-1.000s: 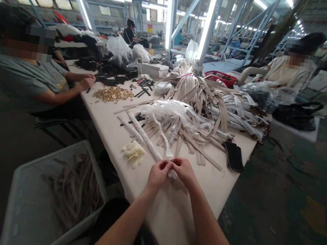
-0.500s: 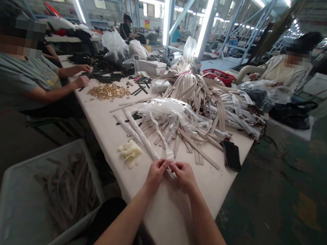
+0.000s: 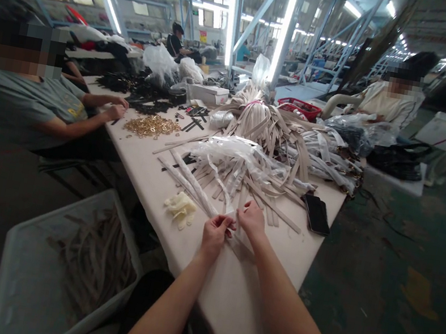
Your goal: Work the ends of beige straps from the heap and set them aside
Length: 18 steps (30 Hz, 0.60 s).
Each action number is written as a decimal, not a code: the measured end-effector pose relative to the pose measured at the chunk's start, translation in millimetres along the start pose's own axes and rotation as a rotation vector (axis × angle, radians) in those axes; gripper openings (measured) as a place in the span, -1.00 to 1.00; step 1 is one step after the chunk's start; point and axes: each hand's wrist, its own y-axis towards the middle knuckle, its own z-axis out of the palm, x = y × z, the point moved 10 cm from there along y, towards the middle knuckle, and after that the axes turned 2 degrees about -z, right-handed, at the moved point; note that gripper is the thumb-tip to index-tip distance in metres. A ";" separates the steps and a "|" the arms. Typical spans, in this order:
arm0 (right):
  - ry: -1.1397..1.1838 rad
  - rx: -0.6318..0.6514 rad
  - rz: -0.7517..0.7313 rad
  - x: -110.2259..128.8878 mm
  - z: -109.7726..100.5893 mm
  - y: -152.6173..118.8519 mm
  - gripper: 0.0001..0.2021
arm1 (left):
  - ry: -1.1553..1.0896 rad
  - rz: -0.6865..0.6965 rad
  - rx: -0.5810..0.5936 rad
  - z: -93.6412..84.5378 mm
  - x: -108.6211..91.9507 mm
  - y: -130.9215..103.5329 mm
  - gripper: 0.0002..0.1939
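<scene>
Near the table's front corner, my left hand (image 3: 215, 235) is closed on the end of a strap in white wrapping (image 3: 218, 180). My right hand (image 3: 252, 218) is closed just beside and slightly above it, its fingertips at the same pale wrapping; exactly what they pinch is too small to tell. Beyond both hands spreads a pile of beige straps (image 3: 257, 118) with clear plastic film (image 3: 230, 148) over its near part. Two more wrapped straps (image 3: 188, 181) lie on the left, leading toward my left hand.
Cream gloves (image 3: 180, 209) lie left of my hands, a black phone (image 3: 317, 214) at the right edge of the table (image 3: 151, 183). Gold buckles (image 3: 152, 126) are heaped farther left. A bin of straps (image 3: 9, 267) stands lower left. People (image 3: 61, 104) sit left and far right.
My right hand has moved up and away from my left hand, which stays near the same place. At the left, the other person's hands have come closer together.
</scene>
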 end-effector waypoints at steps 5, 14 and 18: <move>0.008 0.038 -0.084 15.3 11.6 -1.4 -0.62 | -0.008 0.009 -0.013 -2.0 -1.4 -1.0 -0.58; 0.289 0.070 -0.065 31.2 5.1 1.9 -0.49 | -0.084 -0.021 -0.022 -7.6 1.4 -4.2 -0.51; 0.415 0.167 -0.092 28.5 1.6 -12.9 -0.75 | -0.103 -0.001 0.024 -3.5 -2.6 -4.5 -0.53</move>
